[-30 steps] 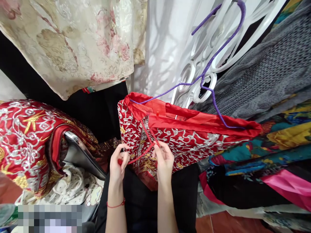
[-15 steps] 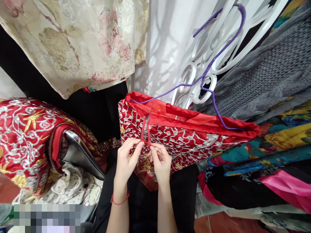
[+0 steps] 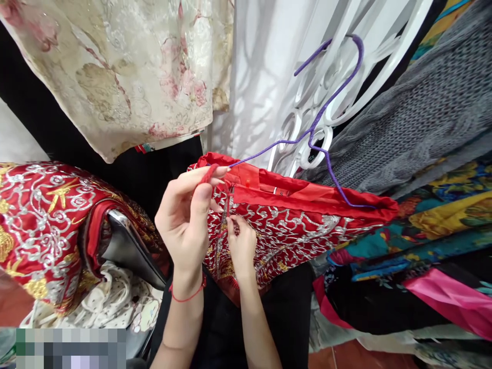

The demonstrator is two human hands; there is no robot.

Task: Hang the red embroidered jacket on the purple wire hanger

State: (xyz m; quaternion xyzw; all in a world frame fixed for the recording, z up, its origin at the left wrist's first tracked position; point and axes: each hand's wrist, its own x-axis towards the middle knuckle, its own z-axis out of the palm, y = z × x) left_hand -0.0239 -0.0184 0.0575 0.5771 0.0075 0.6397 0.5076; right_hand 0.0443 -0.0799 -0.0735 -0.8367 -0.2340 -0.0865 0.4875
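Observation:
A red garment (image 3: 300, 220) with silver embroidery hangs on a purple wire hanger (image 3: 326, 118) hooked on a white metal grille (image 3: 338, 77). My left hand (image 3: 186, 218) is raised in front of the garment's left end, thumb and fingers pinched on a thin red tie string (image 3: 209, 174). My right hand (image 3: 241, 247) sits lower, fingers closed on the other string against the embroidered front. A red thread bracelet circles my left wrist.
A cream floral fabric (image 3: 126, 72) hangs at upper left. A second red embroidered garment (image 3: 42, 220) is draped at left over a dark object (image 3: 130, 246). Grey knit (image 3: 423, 113) and colourful printed cloths (image 3: 430, 225) hang at right; white patterned cloth (image 3: 115, 302) lies below.
My left hand has lifted upward with one red string, away from the right hand. The right hand stays low on the garment front. The camera has tilted slightly.

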